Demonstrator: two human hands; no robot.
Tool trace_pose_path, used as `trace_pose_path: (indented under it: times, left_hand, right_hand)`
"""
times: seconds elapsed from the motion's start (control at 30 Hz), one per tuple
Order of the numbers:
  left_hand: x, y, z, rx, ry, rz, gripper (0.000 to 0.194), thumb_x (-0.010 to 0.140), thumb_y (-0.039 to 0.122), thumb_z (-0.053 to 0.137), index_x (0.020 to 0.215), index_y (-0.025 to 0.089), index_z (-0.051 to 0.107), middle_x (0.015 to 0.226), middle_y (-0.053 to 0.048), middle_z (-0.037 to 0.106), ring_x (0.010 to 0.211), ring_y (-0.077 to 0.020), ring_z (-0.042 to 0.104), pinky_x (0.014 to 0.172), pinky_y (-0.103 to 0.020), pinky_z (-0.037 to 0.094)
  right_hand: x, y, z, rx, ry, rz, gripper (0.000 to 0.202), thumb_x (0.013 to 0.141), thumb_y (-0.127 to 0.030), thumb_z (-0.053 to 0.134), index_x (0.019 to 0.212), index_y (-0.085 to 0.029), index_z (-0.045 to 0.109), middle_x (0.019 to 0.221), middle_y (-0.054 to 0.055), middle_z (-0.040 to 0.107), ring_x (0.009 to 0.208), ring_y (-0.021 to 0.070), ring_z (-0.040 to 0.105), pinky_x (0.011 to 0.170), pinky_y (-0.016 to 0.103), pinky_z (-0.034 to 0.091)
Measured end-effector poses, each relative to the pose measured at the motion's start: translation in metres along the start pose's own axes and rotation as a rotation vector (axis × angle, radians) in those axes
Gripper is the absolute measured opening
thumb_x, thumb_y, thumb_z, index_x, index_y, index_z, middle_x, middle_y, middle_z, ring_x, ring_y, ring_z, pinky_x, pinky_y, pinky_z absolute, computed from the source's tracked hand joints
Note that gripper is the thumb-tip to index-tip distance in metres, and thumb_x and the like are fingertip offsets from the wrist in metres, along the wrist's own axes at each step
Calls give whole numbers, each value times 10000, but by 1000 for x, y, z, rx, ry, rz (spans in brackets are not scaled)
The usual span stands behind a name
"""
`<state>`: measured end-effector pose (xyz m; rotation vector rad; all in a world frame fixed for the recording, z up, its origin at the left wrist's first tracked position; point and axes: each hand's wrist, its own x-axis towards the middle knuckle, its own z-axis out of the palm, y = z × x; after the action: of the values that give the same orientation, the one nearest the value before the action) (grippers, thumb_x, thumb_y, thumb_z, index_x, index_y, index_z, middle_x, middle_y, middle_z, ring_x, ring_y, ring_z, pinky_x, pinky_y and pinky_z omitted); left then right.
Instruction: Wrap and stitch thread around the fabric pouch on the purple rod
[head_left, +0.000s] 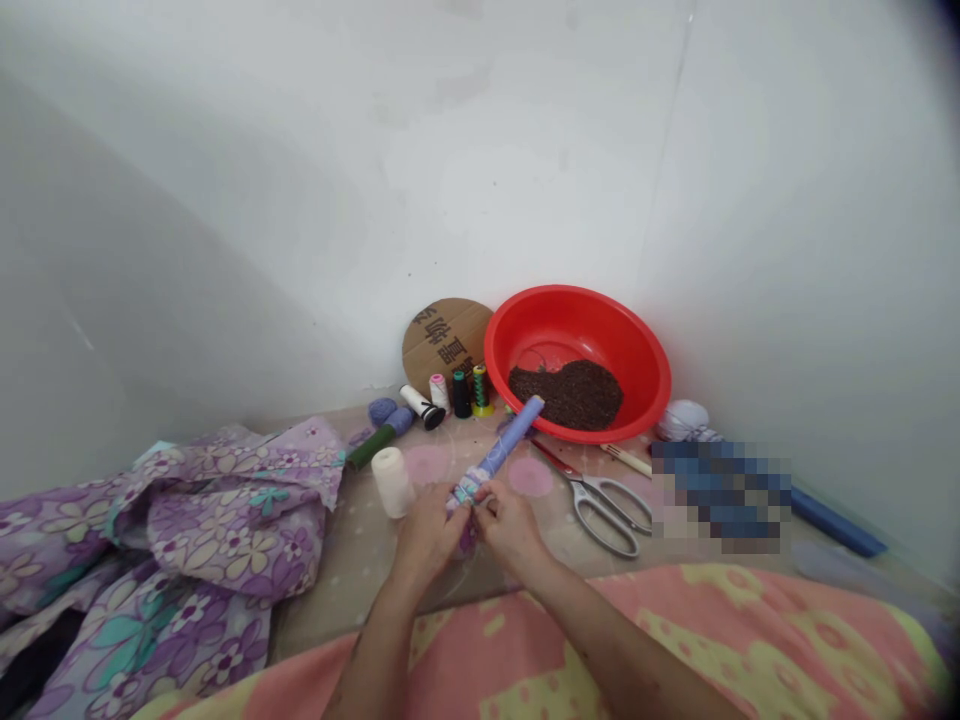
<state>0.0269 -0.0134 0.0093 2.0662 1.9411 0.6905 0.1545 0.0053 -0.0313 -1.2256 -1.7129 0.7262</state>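
Note:
A lavender rod (512,440) points up and away from me, its lower part wrapped in floral cloth (471,484). My left hand (431,525) is closed around the wrapped lower end. Close beside it, my right hand (510,522) has its fingers pinched together at the cloth's edge. What exactly lies between those right fingertips is too small to make out. A white thread cone (392,482) stands just left of my left hand. Scissors (576,478) with grey handles and reddish blades lie to the right of my right hand.
A red basin (651,385) holding dark brown grains stands behind the rod. Thread spools (461,395) line up near a cardboard disc (442,345). Purple flowered fabric (232,520) is heaped at left. A pink-yellow blanket (712,630) covers the front; a blue rod (836,520) lies right.

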Motion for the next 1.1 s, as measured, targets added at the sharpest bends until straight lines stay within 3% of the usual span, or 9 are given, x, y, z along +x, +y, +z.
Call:
trace_pose_path:
  times: [0.27,0.5,0.63,0.8,0.9,1.0,1.1]
  left_hand:
    - [-2,3,-1,14,-8,24,326,783,329,384,998,165,566,973,-89,601,920,-221,521,779,-300,362]
    - [1,0,0,-49,-7,0,335,808,270,311,977,162,579,987,-83,614,922,-197,529,785,-287,366]
    - [3,-1,0,-84,-4,-41,349,811,277,304,980,172,591,1006,-76,616,934,-193,527,797,-281,362]
    - [4,-2,1,-103,-2,-40,373,814,277,289,1004,162,589,1016,-75,612,942,-185,522,804,-272,361]
    - [4,-2,0,-109,-2,-51,368,813,278,289,986,173,597,1025,-69,611,949,-185,520,810,-274,359]
    - [4,-1,0,-113,-3,-65,360,808,274,299,980,177,600,1016,-65,614,945,-185,520,805,-271,361]
    - [3,1,-1,-120,1,-80,371,811,291,294,992,178,598,1014,-66,615,941,-189,522,796,-273,364]
  right_hand:
    - [8,-13,-5,110,-77,72,251,653,-89,433,845,-216,533,601,-43,586,535,111,529,495,193,376]
    - [19,-32,-39,414,-301,300,247,602,-79,470,827,-178,495,498,-66,539,373,67,407,373,164,263]
    - [25,-28,-61,569,-273,242,222,619,-180,554,838,-158,523,512,-51,547,343,42,340,345,167,197]
    - [27,-30,-83,689,-153,28,247,617,-207,624,855,-160,582,601,-21,582,548,102,526,496,215,381]
    - [24,-37,-94,724,-148,-73,237,652,-208,625,884,-170,603,638,-13,592,594,110,539,568,247,416]
    - [21,-44,-102,770,-170,-104,246,674,-200,621,919,-179,601,612,-22,570,516,81,494,464,204,369]
    - [18,-53,-111,791,-230,-82,250,686,-198,617,934,-174,598,593,-20,570,378,25,344,352,166,223]
